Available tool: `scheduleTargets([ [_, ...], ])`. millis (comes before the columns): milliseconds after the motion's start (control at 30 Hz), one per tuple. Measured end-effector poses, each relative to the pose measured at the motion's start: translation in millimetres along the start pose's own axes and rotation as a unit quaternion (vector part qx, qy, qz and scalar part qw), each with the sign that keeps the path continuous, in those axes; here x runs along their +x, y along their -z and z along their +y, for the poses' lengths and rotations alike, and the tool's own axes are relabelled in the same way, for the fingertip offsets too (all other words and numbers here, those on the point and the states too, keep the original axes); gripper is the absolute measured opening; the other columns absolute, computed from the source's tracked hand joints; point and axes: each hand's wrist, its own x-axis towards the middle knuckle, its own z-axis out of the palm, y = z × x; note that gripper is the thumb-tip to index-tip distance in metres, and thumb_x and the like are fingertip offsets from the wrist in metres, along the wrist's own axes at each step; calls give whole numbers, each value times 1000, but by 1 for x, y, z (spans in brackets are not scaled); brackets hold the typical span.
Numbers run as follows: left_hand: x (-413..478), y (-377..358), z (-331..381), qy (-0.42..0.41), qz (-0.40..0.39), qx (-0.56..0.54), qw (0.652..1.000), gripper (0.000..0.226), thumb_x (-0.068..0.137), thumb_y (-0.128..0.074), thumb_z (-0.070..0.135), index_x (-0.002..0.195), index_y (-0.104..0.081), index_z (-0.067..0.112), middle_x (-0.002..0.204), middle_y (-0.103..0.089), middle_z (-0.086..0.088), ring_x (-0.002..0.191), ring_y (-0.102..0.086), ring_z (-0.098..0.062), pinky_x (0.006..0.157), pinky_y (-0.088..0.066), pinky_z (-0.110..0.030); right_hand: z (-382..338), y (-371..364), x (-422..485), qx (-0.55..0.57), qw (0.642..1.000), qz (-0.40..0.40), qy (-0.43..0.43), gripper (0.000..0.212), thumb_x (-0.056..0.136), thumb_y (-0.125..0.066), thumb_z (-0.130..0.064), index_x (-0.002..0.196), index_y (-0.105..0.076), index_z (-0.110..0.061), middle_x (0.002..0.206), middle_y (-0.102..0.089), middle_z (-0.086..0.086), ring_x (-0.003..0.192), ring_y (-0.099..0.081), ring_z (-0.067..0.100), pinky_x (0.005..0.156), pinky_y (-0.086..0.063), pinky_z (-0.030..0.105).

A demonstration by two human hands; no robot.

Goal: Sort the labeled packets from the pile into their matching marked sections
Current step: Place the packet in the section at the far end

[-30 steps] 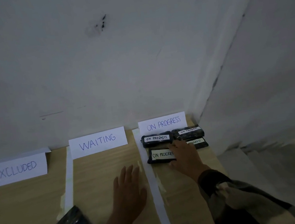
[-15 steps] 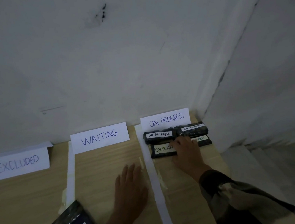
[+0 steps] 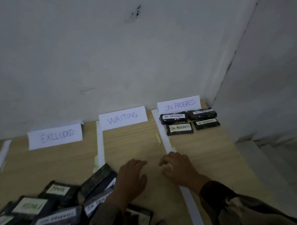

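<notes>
The left hand [image 3: 133,177] lies loosely spread on the table [image 3: 214,151]. Beside it, the right hand [image 3: 179,168] has its fingers [image 3: 166,161] loosely curled. Both hold nothing. The pile of packets [image 3: 49,208] lies just left of the left hand, and four sorted packets [image 3: 179,128] sit well ahead, below the ON PROGRESS sign [image 3: 178,105].

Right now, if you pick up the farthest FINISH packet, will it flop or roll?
Probably bends slightly: the FINISH packet looks like a soft wrapped pouch. Flat, so unlikely to roll. Its glossy wrap may feel slippery.
</notes>
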Motion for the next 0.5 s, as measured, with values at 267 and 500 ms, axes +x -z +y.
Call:
scheduleTargets([
  [267, -61, 29, -34, 14, 9, -25, 1000, 40, 86, -54, 12, 126, -56, 17, 130, -55, -3, 124, -46, -22, 108, -35, -38, -59, -37, -43, 88, 989, -118, 1, 24, 85, -57, -26, 109, -60, -24, 107, -56, 0, 101, -54, 20, 83, -35, 30],
  [500, -104, 44, -46, 13, -6, -33, 999, 36, 82, -52, 27, 115, -64, 21, 116, -64, -1, 113, -55, -21, 95, -45, -37, -96, -53, -70, 98, 985, -143, -22, 33, 82, -59, -57, 91, -58, -25, 94, -57, -3, 92, -57, 20, 88, -38, 35],
])
